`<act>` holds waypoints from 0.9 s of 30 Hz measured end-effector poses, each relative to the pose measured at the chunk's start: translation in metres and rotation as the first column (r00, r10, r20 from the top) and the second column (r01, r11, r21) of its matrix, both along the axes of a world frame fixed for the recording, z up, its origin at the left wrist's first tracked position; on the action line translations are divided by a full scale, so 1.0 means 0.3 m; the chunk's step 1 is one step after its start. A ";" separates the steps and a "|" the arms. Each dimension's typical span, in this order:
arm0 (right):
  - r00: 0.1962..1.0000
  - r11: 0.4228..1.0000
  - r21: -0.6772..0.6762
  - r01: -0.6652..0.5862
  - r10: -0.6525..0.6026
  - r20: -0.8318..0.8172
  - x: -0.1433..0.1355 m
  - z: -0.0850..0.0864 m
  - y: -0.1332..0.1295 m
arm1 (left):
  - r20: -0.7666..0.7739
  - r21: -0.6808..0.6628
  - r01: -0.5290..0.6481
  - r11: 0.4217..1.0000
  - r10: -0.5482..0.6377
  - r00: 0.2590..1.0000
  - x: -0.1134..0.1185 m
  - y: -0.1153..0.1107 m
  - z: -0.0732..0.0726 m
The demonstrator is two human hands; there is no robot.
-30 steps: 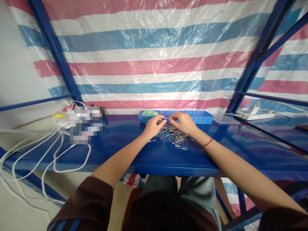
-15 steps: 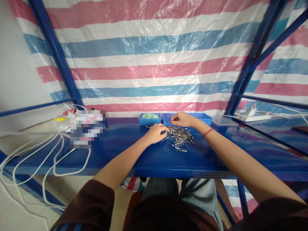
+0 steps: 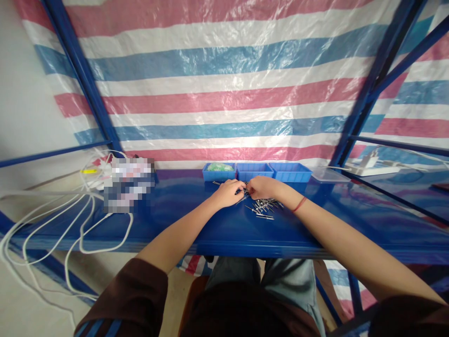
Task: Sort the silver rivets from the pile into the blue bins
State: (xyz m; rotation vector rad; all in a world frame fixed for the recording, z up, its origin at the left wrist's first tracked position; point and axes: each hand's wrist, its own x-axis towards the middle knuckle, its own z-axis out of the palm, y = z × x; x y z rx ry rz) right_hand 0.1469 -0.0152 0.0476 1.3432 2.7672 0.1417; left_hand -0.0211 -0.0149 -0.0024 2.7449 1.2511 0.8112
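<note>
A pile of metal blind rivets (image 3: 264, 206) with thin shanks lies on the blue tabletop, partly covered by my right hand. My left hand (image 3: 231, 193) is closed at the pile's left edge, its fingers curled and fingertips pinched together. Right beside those fingertips, my right hand (image 3: 264, 188) is closed too, thumb and fingers bent down over the rivets. What either hand pinches is too small and hidden to make out.
Behind the pile stand three blue bins: the left bin (image 3: 219, 177) holds greenish plastic wrap, then a middle bin (image 3: 255, 169) and a right bin (image 3: 292, 174). A clear plastic lid (image 3: 330, 175) and white power strip (image 3: 373, 170) are at right. White cables (image 3: 82, 224) hang at left.
My right hand has come down from in front of the bins to the rivets, next to my left hand. The left hand stays almost in place.
</note>
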 end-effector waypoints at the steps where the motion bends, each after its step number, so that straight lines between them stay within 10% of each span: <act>1: 1.000 1.000 0.002 0.013 -0.013 0.015 -0.007 0.000 -0.005 | 0.001 -0.001 -0.001 1.000 0.001 1.000 0.000 -0.001 0.001; 20: 0.977 0.975 -0.208 -0.071 0.026 -0.211 0.042 -0.034 0.045 | 0.012 0.006 0.022 1.000 -0.022 1.000 -0.006 0.009 -0.001; 27: 0.636 0.981 -0.051 -0.189 0.082 -0.767 0.034 -0.027 0.022 | 0.134 -0.039 0.043 0.998 -0.037 0.990 0.003 -0.001 0.026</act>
